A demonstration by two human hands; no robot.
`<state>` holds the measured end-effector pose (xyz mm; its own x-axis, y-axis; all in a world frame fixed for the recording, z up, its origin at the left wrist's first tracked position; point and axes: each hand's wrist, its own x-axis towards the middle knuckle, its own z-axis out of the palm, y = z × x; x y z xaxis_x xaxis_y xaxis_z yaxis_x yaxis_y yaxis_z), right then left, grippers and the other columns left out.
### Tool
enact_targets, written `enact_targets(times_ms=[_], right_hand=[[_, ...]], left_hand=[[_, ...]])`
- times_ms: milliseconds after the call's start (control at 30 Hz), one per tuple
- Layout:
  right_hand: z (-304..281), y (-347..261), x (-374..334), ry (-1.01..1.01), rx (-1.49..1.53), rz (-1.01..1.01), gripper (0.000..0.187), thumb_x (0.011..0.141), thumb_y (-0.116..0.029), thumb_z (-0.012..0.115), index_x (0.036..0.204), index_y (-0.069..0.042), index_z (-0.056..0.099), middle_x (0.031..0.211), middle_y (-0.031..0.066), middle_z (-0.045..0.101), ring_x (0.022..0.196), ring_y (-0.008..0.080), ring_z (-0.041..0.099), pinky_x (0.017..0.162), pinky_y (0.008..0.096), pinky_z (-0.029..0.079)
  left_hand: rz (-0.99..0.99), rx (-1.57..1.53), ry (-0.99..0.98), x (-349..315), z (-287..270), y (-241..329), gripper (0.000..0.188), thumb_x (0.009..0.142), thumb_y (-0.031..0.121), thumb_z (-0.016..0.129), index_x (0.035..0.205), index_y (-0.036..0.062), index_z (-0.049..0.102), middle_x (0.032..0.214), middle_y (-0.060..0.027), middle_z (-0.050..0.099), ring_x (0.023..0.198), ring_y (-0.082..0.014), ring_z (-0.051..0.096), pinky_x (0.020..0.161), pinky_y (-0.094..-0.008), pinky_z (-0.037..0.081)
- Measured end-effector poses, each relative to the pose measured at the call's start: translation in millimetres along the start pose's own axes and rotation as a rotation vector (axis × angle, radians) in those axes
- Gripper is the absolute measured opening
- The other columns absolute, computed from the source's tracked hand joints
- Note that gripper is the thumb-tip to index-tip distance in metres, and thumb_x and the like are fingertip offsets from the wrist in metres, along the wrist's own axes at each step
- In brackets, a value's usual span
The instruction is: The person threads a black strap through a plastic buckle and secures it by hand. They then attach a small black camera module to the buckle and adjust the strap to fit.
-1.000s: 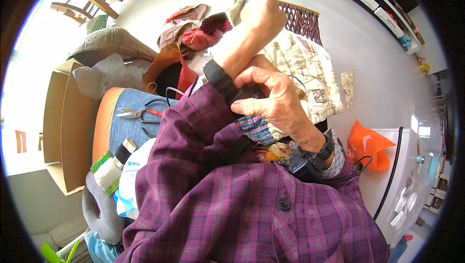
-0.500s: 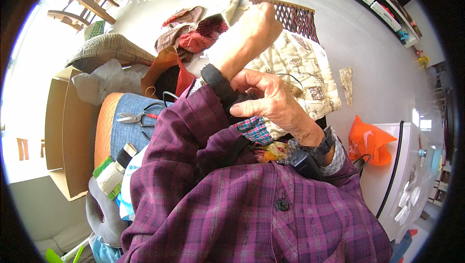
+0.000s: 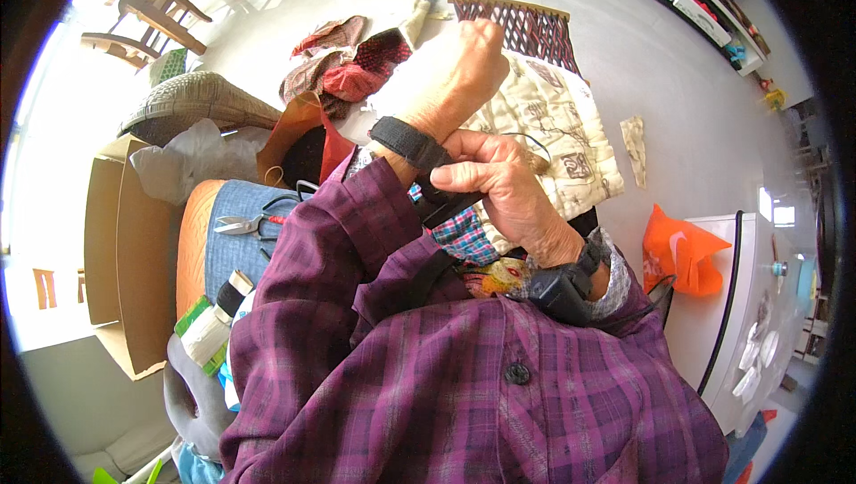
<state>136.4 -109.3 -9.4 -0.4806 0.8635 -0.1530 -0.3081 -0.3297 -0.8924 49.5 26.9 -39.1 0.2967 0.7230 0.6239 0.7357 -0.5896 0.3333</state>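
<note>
We see the left hand [image 3: 464, 82] only from its back, fingertips curled out of sight, while the right hand's [image 3: 515, 188] fingertips are partly lost against the black wrist strap [image 3: 406, 141], near a dark piece [image 3: 448, 206] too shaded and covered for us to identify. The plaid sleeve [image 3: 308, 274] hides the handle ends of the scissors [image 3: 237, 226]. Wooden chairs [image 3: 159, 11] are cut off at the upper edge, and small white objects [image 3: 754, 361] at right blur beyond naming.

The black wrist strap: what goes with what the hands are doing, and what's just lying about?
Seems in use:
black strap
right hand, pinching it
left hand, strap around its wrist

Probably just lying about:
scissors
orange bag
cardboard box
</note>
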Motion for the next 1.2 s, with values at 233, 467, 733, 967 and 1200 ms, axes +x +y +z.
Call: enact_targets(times_ms=[233, 467, 733, 967, 1200], right_hand=[[-8, -4, -1, 0.102, -0.069, -0.049, 0.015, 0.079, -0.012, 0.066, 0.089, 0.000, 0.068, 0.081, 0.0061, 0.069, 0.073, 0.0110, 0.064, 0.071, 0.0232, 0.050], [-16, -7, -1, 0.104, -0.080, -0.077, 0.010, 0.076, -0.004, 0.069, 0.084, 0.000, 0.066, 0.079, 0.0040, 0.068, 0.070, 0.0095, 0.063, 0.071, 0.0219, 0.049], [-17, -5, -4, 0.170, 0.050, -0.063, 0.013, 0.074, 0.001, 0.068, 0.086, 0.001, 0.064, 0.080, 0.0075, 0.069, 0.069, 0.0115, 0.066, 0.070, 0.0218, 0.052], [-15, -11, -9, 0.112, -0.053, -0.060, 0.008, 0.075, -0.002, 0.067, 0.082, 0.001, 0.067, 0.077, 0.0050, 0.069, 0.071, 0.0095, 0.064, 0.070, 0.0206, 0.049], [-11, -14, -13, 0.062, -0.171, 0.020, 0.009, 0.074, -0.007, 0.068, 0.078, 0.000, 0.069, 0.074, 0.0011, 0.066, 0.069, 0.0072, 0.060, 0.069, 0.0202, 0.046]], left_hand=[[0.239, -0.218, -0.307, -13, -6, -17, 0.006, 0.072, 0.004, 0.064, 0.074, -0.0012, 0.062, 0.065, -0.0113, 0.060, 0.060, -0.0228, 0.060, 0.058, -0.0322, 0.050], [-0.262, -0.168, -0.295, -13, -9, -4, 0.014, 0.077, 0.006, 0.056, 0.083, -0.0019, 0.067, 0.072, -0.0182, 0.063, 0.063, -0.0245, 0.066, 0.061, -0.0341, 0.053], [0.059, 0.407, -0.299, -17, -25, 7, 0.027, 0.079, 0.003, 0.051, 0.102, -0.0119, 0.055, 0.091, -0.0269, 0.063, 0.078, -0.0374, 0.065, 0.067, -0.0424, 0.054], [-0.374, -0.069, -0.192, -35, -19, 11, 0.011, 0.070, 0.000, 0.055, 0.072, -0.0007, 0.066, 0.071, -0.0225, 0.065, 0.056, -0.0291, 0.065, 0.050, -0.0380, 0.050], [-0.849, -0.985, -0.220, -46, -35, 23, 0.012, 0.079, -0.004, 0.054, 0.082, -0.0079, 0.065, 0.076, -0.0143, 0.067, 0.070, -0.0207, 0.067, 0.062, -0.0299, 0.057]])
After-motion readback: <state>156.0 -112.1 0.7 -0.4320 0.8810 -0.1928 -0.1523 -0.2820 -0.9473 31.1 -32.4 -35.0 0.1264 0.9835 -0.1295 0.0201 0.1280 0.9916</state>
